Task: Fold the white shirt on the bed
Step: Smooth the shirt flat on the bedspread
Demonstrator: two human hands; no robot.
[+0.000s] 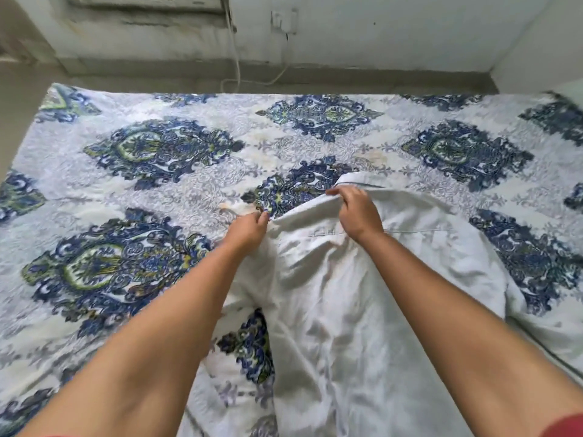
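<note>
The white shirt (340,298) lies crumpled on the bed (151,184), spreading from the middle toward the near right. My left hand (249,230) pinches the shirt's left edge at the bed's centre. A little farther off, my right hand (356,212) grips the shirt's upper edge beside the collar, lifting a ridge of cloth between the two hands. A thin dark seam line runs across the shirt just right of my right wrist. The shirt's lower part runs out of view at the bottom.
The bed carries a white cover with large blue and green medallions. Beyond its far edge is a strip of floor with a white cable (236,74) running down the grey wall. A wall-mounted unit (148,1) sits at the top left.
</note>
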